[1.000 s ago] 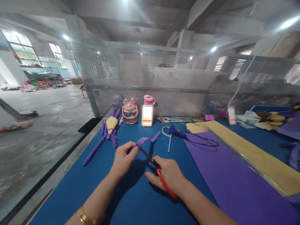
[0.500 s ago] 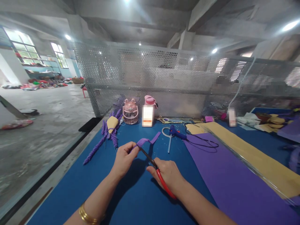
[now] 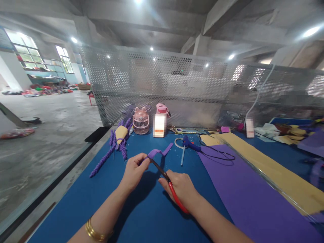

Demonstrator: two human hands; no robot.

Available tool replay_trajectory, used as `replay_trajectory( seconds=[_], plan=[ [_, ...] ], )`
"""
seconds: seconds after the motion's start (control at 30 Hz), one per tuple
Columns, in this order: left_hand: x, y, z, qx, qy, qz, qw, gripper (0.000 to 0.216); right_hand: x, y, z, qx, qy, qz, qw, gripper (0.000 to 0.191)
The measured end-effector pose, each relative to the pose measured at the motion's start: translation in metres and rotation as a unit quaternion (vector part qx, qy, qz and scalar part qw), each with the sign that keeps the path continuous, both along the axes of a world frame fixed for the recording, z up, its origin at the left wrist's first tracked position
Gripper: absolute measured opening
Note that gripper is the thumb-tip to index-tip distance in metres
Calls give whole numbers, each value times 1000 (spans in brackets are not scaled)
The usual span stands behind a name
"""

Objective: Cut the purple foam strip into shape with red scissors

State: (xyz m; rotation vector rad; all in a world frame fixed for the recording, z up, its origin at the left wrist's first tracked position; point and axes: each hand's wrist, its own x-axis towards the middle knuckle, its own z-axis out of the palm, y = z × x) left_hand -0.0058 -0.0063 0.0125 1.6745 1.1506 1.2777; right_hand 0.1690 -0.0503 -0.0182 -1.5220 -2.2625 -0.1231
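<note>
A curling purple strip (image 3: 157, 152) is pinched between the thumb and forefinger of my left hand (image 3: 135, 170). Its free end points away over the blue table (image 3: 101, 209). My right hand (image 3: 183, 189) grips red-handled scissors (image 3: 178, 200). Their dark blades reach to the strip right beside my left fingertips and look nearly closed; whether they cut into it I cannot tell. Farther left lies a purple flower bunch (image 3: 105, 162) with a yellow wrap (image 3: 121, 133). A blue-handled tool with a black cord (image 3: 193, 145) rests beyond my right hand.
Purple sheet (image 3: 248, 189) and yellow sheet (image 3: 268, 162) cover the table's right side. At the back stand a pink clear bottle (image 3: 141, 123), another pink-topped bottle (image 3: 162, 108) and a bright phone-like screen (image 3: 159, 123), before a perforated metal partition (image 3: 152, 81). A white ring (image 3: 178, 143) lies nearby.
</note>
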Motion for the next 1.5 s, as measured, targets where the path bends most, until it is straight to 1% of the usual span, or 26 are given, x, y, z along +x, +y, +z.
replay_trajectory(
  seconds=[0.1, 0.2, 0.37, 0.47, 0.7, 0.83, 0.93, 1.1, 1.37, 1.5],
  plan=[
    [0, 1, -1, 5, 7, -3, 1000, 28, -2, -2, 5, -9, 7, -15, 1000, 31],
    [0, 2, -2, 25, 20, -7, 999, 28, -2, -3, 8, -18, 16, -28, 999, 33],
    [0, 2, -3, 34, 34, -10, 999, 28, 1, -2, 7, -12, 19, -8, 1000, 35],
    [0, 1, -2, 21, 30, -17, 999, 30, 2, 0, 6, -12, 13, 0, 1000, 34],
    [1, 2, -2, -1, 3, -20, 1000, 30, 3, 3, 2, 0, -17, -7, 1000, 41],
    [1, 3, -3, -14, -5, -22, 1000, 30, 3, 4, 1, 10, -24, -4, 1000, 42],
    [0, 3, -3, -23, -4, -29, 999, 31, 3, 3, 1, 17, -29, -4, 999, 41],
    [-2, 4, -4, -63, -18, -54, 996, 33, 4, 2, 2, 20, -28, 1, 999, 40],
    [-3, 5, -6, -51, -29, -65, 996, 32, 4, 3, 2, 2, -28, -2, 1000, 38],
    [-3, 4, -6, -64, -29, -75, 995, 32, 3, 0, 5, -9, -9, -8, 1000, 38]
  ],
)
